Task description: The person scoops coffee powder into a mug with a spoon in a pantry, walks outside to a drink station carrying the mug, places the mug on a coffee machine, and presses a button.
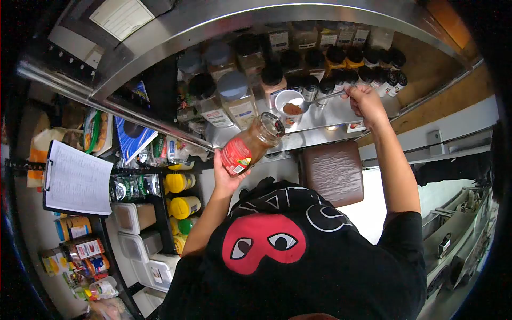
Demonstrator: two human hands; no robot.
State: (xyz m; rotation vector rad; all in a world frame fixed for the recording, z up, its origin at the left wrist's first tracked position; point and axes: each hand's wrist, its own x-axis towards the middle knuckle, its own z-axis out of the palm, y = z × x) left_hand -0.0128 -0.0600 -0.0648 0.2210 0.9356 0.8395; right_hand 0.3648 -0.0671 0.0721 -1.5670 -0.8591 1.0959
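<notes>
My left hand (228,178) is wrapped round a jar (247,149) with a red label and brown contents. The jar is tilted, its uncapped mouth pointing up and to the right. Just right of that mouth, a white cup (291,124) with brown powder (292,109) inside stands on the metal shelf. My right hand (365,104) is closed on the thin handle of a metal spoon (326,98), which reaches left towards the cup's rim. Whether the spoon touches the cup I cannot tell.
Behind the cup stand several spice bottles (312,85) and larger plastic containers (234,96). A steel rail (256,17) crosses above. At left are a clipboard (77,178), yellow-lidded tubs (184,207) and clear bins (133,217). Below the shelf is a brown cushioned stool (333,173).
</notes>
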